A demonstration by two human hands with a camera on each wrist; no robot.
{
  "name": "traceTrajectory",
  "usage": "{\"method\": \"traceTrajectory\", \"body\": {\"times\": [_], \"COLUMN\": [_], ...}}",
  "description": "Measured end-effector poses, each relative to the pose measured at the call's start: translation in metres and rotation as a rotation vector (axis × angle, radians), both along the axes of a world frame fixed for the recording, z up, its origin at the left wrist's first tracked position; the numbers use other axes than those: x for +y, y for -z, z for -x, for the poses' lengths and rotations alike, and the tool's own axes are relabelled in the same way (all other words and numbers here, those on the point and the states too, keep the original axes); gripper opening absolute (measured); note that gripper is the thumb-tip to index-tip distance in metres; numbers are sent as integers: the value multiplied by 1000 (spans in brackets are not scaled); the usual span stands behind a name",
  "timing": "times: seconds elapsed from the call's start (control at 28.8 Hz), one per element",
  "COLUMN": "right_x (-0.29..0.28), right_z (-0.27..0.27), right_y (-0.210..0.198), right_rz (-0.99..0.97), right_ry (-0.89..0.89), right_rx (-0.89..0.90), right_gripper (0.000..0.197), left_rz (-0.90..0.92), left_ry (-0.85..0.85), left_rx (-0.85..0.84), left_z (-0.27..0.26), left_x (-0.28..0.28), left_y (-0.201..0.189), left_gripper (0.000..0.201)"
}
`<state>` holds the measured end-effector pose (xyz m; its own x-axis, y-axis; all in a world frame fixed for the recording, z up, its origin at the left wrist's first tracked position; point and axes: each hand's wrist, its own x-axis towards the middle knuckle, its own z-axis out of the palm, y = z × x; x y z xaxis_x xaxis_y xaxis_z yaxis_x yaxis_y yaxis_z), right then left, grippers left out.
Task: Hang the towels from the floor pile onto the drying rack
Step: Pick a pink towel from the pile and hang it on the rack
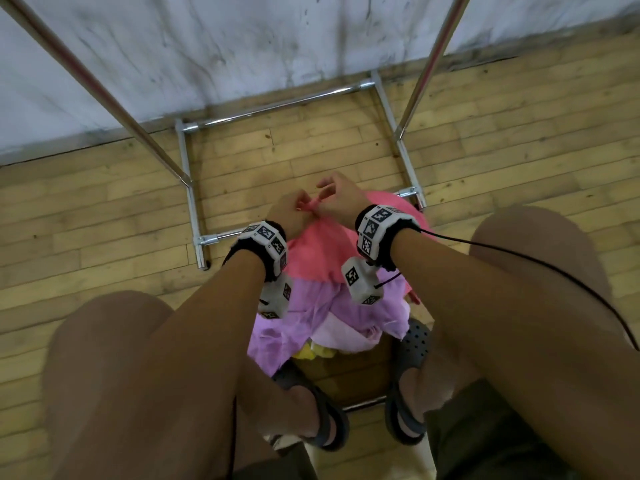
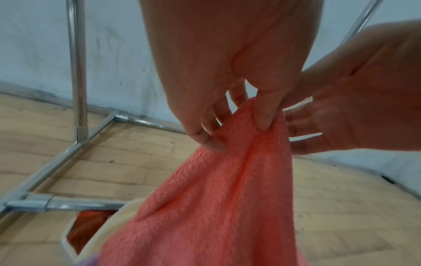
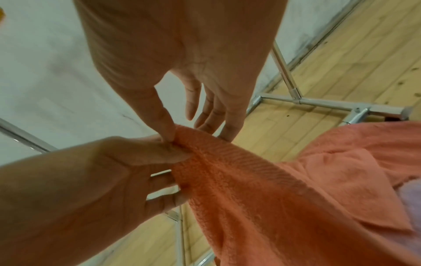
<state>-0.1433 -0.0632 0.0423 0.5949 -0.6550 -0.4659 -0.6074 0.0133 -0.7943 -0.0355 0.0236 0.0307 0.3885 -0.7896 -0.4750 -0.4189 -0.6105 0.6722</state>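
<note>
Pinching 1 top corner, the left hand and right hand are held close together on the pink towel. The towel is hung straight down to the pile, below the rack.

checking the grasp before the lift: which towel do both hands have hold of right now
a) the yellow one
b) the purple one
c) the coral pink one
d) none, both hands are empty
c: the left hand and the right hand both pinch one bunched corner of the coral pink towel, lifted off the pile; the purple towel lies under it, untouched.
</note>
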Motion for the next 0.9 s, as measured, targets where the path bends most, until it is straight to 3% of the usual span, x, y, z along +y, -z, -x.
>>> {"method": "traceTrajectory", "body": {"times": [0.17,0.31,0.42,0.59,0.73,0.9], "right_x": [0,9,15,22,24,31], "right_z": [10,28,34,39,42,47], "right_y": [-44,-71,-97,-155,-182,-181], "right_rz": [87,189,292,301,335,255], "right_ry": [-7,-197,-197,-157,-157,-94], "right_rx": [-36,0,-42,-287,-450,-519], "right_gripper": [41,4,11,13,6,7], "left_rz": [153,268,355,452,466,431], "left_ry": [-171,-223,-212,-210,-137,-164], "left_rx": [128,99,105,178,245,271], "left_z": [-4,-2,4,18,29,31], "left_x": [6,16,25,41,50,52], "left_y": [-54,-100,-136,-182,-200,-194], "left_gripper": [18,12,11,35,20,16]}}
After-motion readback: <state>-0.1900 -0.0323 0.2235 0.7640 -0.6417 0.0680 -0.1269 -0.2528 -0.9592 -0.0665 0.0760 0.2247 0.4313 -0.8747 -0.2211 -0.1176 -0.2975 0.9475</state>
